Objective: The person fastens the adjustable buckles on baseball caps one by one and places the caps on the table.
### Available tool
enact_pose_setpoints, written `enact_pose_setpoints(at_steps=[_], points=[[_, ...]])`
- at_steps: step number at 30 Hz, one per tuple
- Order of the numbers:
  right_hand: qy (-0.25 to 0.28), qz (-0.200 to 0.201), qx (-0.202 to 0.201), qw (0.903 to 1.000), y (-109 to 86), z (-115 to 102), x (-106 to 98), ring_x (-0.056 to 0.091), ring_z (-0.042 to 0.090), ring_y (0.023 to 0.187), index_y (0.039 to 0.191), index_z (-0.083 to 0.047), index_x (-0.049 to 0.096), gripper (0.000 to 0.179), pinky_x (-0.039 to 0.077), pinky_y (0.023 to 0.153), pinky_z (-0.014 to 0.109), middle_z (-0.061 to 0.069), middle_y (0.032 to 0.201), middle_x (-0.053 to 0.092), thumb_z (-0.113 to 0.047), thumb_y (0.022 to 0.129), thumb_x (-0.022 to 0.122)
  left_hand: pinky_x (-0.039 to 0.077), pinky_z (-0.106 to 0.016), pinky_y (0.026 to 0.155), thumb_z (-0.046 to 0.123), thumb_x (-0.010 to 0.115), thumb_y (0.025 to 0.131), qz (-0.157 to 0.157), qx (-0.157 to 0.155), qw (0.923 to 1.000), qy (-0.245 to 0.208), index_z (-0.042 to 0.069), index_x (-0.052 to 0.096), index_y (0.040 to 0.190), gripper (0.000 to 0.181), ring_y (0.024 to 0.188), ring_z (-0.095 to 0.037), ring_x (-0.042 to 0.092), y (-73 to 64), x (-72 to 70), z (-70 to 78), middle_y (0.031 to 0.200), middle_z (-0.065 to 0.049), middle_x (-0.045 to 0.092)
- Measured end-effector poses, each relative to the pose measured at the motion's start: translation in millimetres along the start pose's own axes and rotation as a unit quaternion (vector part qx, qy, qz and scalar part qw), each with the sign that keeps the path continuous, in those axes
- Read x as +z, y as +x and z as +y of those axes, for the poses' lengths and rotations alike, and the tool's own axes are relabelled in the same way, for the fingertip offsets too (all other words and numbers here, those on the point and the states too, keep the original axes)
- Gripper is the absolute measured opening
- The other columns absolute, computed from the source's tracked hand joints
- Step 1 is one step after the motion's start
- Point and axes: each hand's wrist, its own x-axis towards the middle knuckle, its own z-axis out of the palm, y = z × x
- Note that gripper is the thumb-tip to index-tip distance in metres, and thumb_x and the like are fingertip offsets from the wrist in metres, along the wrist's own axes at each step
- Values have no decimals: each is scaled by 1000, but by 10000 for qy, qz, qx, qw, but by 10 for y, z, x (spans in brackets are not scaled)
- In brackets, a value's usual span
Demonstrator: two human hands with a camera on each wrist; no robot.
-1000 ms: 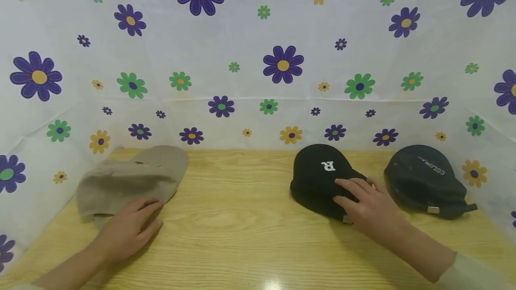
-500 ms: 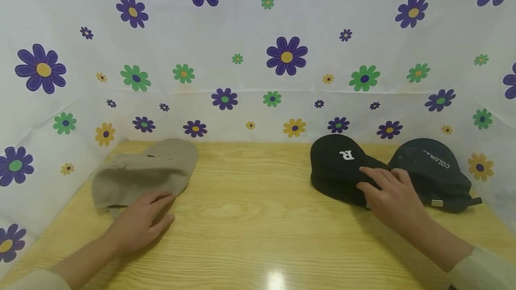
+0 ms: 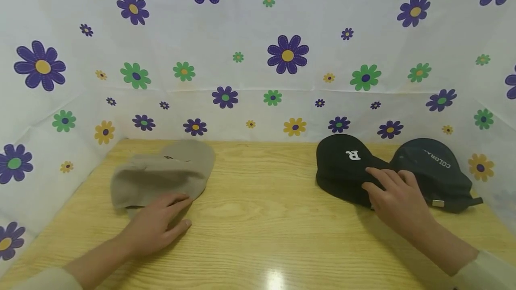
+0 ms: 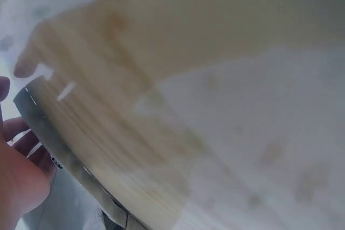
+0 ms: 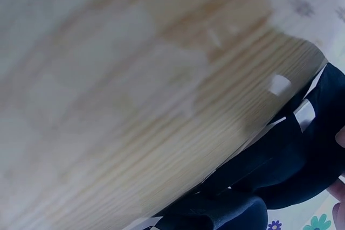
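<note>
On the left of the head view lies a beige cap (image 3: 157, 182), brim pointing away to the right. My left hand (image 3: 155, 225) rests its extended fingers on the cap's near edge, thumb apart near the table. In the left wrist view my fingers (image 4: 24, 144) sit behind the cap's grey-looking edge (image 4: 64, 149). A black cap (image 3: 340, 169) with a white "R" stands at the right. My right hand (image 3: 401, 200) touches its near right side with fingertips and thumb. A dark cap with small lettering (image 3: 431, 178) adjoins it, partly covered by that hand.
The caps stand on a light wood-grain table (image 3: 250, 218). Behind and at both sides hangs a white cloth (image 3: 242, 26) printed with purple, green and yellow flowers. The dark lettered cap has a metal buckle (image 3: 437, 203) at its near side.
My left hand has slid the beige cap to the right. My right hand has shifted the black cap right, up against the lettered cap. The head view has tilted slightly.
</note>
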Motion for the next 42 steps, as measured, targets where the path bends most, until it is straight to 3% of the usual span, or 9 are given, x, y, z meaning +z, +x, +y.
enact_pose_setpoints(at_steps=[12,20,26,31,33,36,42], points=[[153,239,134,9995,30,-46,16,60,40,97,88,-6,73,55,38,76,55,22,112,67,-31,103,26,49,-48,99,35,66,94,102,478,9988,-50,7,63,133,48,120,-27,59,98,44,279,130,-7,62],[461,486,-46,9977,134,-240,10,59,39,104,92,-8,73,42,39,81,54,20,116,67,-27,103,38,48,-46,101,36,64,95,-92,669,9976,-163,9,60,137,50,124,-24,56,181,96,406,134,-6,59],[739,85,4,9972,187,-390,13,60,34,106,94,-11,73,44,41,83,52,16,117,67,-29,104,33,46,-48,105,39,57,99,-466,893,9948,-179,7,52,144,56,132,-27,51,238,107,519,143,-9,53],[1016,-237,52,9945,215,-500,21,59,31,106,95,-13,72,12,42,84,51,14,117,66,-14,87,63,37,-49,114,48,45,103,-1006,959,9903,-68,6,40,152,65,145,-31,37,243,102,599,157,-11,39],[1097,-299,75,9935,218,-540,36,60,30,105,95,-14,71,16,42,84,51,13,116,66,-10,80,68,34,-48,116,51,39,103,-1195,1020,9876,-35,4,36,154,69,149,-32,31,248,101,630,161,-12,33],[1145,-454,167,9922,224,-599,55,60,28,104,96,-15,71,15,41,85,49,11,115,66,-12,81,69,29,-47,119,55,35,103,-1406,1054,9844,-114,4,30,156,73,152,-31,23,255,112,664,163,-13,26],[1119,-1087,425,9868,260,-739,31,61,26,108,100,-18,71,21,41,87,48,8,118,67,-15,80,78,27,-47,120,57,34,103,-1500,1394,9786,-187,5,24,158,77,154,-29,15,281,160,719,166,-12,18]])
